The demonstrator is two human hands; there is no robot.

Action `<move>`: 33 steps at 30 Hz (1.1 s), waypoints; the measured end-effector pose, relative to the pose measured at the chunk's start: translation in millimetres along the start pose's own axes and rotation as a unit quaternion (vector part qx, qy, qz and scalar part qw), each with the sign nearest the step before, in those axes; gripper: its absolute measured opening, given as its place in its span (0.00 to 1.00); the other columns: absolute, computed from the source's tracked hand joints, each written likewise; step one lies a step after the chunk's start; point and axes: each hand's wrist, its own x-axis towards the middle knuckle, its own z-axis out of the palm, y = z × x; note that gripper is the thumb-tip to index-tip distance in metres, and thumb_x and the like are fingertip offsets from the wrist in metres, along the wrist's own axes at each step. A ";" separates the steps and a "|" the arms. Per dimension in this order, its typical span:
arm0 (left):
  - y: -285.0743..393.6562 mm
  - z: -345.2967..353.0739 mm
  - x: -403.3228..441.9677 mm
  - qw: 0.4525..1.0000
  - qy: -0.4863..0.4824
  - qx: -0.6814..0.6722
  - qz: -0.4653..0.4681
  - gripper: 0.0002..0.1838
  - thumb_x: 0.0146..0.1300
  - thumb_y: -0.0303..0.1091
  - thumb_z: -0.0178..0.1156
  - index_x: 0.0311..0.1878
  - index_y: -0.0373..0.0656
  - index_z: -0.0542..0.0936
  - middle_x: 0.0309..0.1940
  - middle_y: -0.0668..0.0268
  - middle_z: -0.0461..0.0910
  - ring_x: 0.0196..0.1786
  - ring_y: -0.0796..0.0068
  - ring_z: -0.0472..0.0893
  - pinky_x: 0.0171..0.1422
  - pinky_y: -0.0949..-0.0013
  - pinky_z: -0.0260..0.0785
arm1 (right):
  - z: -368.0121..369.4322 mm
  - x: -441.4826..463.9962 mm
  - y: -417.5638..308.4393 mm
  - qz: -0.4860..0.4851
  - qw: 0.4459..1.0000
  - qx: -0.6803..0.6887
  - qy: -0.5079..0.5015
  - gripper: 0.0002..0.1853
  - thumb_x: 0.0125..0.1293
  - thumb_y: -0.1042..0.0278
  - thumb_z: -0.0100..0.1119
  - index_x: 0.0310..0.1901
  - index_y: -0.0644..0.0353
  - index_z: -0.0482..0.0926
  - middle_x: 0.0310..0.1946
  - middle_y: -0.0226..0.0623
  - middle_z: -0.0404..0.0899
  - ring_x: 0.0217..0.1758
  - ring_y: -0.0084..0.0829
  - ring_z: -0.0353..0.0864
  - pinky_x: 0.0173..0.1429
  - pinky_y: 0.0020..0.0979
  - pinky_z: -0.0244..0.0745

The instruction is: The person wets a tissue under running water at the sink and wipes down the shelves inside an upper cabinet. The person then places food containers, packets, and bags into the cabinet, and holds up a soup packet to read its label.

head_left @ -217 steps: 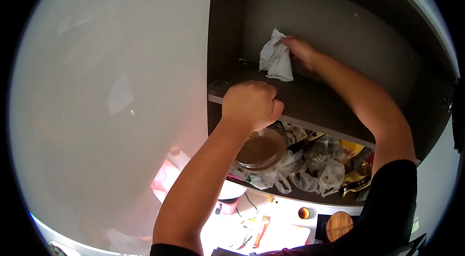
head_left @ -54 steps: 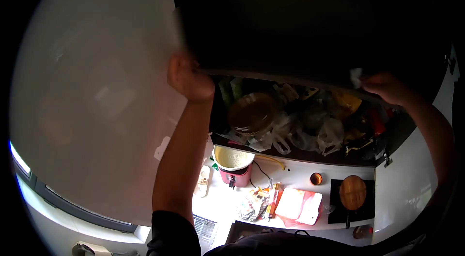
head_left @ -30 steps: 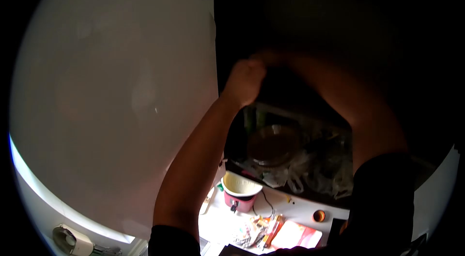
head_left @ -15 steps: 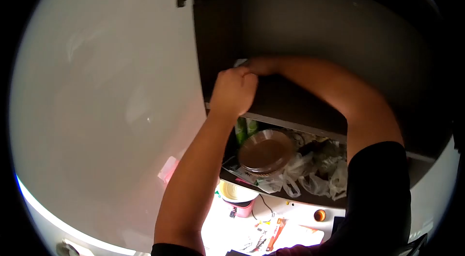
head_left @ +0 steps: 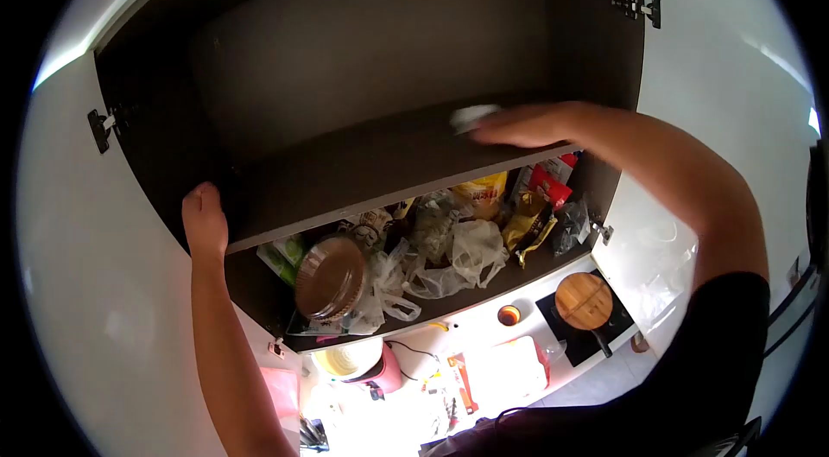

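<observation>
My right hand (head_left: 522, 125), blurred by motion, reaches over the upper shelf (head_left: 371, 165) of an open dark cabinet. Under its fingers is a small white cloth (head_left: 475, 117), pressed against the shelf surface; whether it is fabric or paper I cannot make out. My left hand (head_left: 205, 219) is closed around the cabinet's left side edge, close to the shelf's front corner. The fingertips there are partly hidden.
White doors (head_left: 704, 129) stand open on both sides. The lower shelf holds a brown round container (head_left: 331, 278), plastic bags (head_left: 466, 254) and food packets (head_left: 528, 224). Below are a pink appliance (head_left: 389, 371), a cup (head_left: 509, 315) and a round wooden board (head_left: 584, 301) on a hob.
The view has swung right, bringing in the whole cabinet. My right hand has moved away from my left, from the left corner toward the shelf's right part with the white cloth.
</observation>
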 end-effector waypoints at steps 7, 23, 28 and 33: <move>7.7 11.9 -3.0 0.997 0.021 0.039 0.058 0.15 0.65 0.36 0.46 0.30 0.31 0.65 0.22 0.51 0.58 0.26 0.70 0.60 0.32 0.57 0.59 | 13.4 -103.6 74.8 0.400 0.908 0.005 0.127 0.55 0.71 0.19 0.32 0.77 0.69 0.57 0.80 0.56 0.51 0.85 0.47 0.47 0.85 0.44 0.46; 14.8 3.5 -0.2 0.995 -0.004 0.104 0.014 0.19 0.66 0.39 0.47 0.34 0.28 0.76 0.33 0.38 0.78 0.36 0.33 0.76 0.44 0.47 0.68 | 7.9 127.5 -132.5 -0.074 0.975 0.199 0.063 0.55 0.66 0.15 0.38 0.81 0.53 0.52 0.84 0.43 0.44 0.87 0.43 0.42 0.85 0.42 0.41; -1.8 10.3 5.3 0.997 -0.001 0.078 -0.002 0.19 0.67 0.40 0.48 0.34 0.29 0.72 0.28 0.42 0.72 0.28 0.51 0.65 0.40 0.52 0.67 | 43.3 88.4 -162.3 -0.081 0.982 0.150 0.085 0.57 0.64 0.14 0.40 0.80 0.58 0.55 0.82 0.47 0.48 0.85 0.45 0.47 0.84 0.43 0.45; 9.6 11.4 -0.9 0.994 0.031 0.097 0.028 0.19 0.67 0.40 0.47 0.34 0.28 0.72 0.28 0.40 0.69 0.29 0.46 0.66 0.41 0.51 0.66 | 62.9 18.5 -118.2 -0.080 0.984 0.079 0.136 0.56 0.66 0.15 0.38 0.77 0.62 0.62 0.78 0.54 0.56 0.80 0.48 0.58 0.81 0.41 0.56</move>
